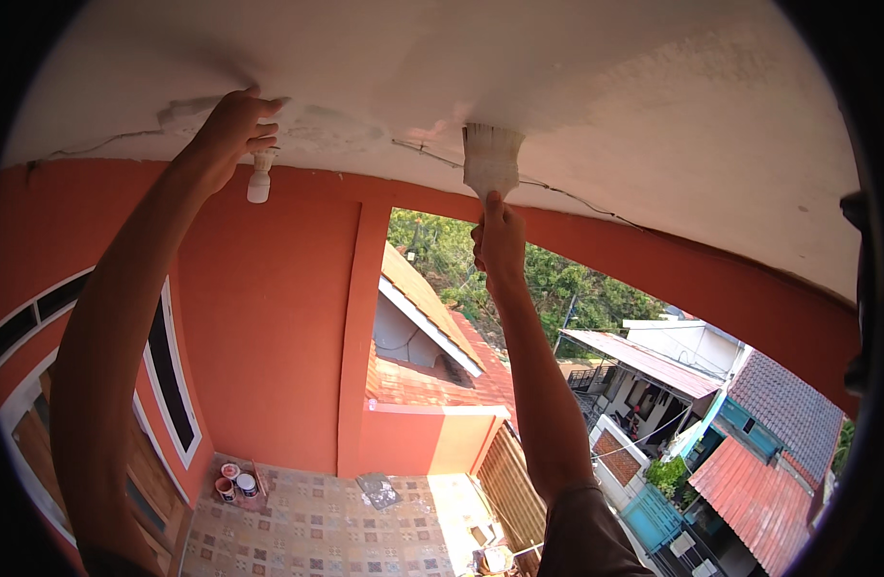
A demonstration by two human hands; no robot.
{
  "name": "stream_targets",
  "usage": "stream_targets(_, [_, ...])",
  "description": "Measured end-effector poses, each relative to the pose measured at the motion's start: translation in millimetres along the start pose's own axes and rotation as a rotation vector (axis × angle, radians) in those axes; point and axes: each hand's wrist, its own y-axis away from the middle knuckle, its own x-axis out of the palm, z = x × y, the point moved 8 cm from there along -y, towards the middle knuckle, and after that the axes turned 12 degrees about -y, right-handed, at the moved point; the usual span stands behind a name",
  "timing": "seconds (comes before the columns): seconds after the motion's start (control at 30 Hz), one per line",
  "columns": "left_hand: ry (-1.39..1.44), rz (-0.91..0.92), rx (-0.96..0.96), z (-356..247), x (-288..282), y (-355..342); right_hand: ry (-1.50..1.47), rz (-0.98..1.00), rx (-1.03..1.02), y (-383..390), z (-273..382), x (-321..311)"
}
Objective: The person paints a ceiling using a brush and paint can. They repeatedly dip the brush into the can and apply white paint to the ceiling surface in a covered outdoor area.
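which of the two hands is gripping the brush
The right hand, closed around the wide brush; the left hand, near the light bulb, has no brush.

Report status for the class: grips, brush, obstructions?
Right grip: holding brush, bristles up at ceiling. Left grip: raised, near bulb. Possibly in the way: ceiling cable.

Green trees (pixel 581 284) stand behind an orange roof (pixel 418 291); below lies patterned floor (pixel 307 524).
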Motion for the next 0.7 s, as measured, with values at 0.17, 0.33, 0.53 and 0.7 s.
stream_targets(0.17, [-0.033, 0.009, -0.002, -4, 3, 0, -0.016, 0.102, 0.131, 29, 32, 0])
stream_targets(0.33, [0.006, 0.022, -0.024, -1, 7, 0, -0.125, 0.108, 0.022, 55, 95, 1])
stream_targets(0.53, [-0.013, 0.049, 0.018, 8, 17, -4, -0.210, 0.066, -0.334, 89, 98, 1])
stream_targets(0.7, [-0.094, 0.107, -0.020, 27, 33, -5, -0.199, -0.011, -0.416, 23, 29, 17])
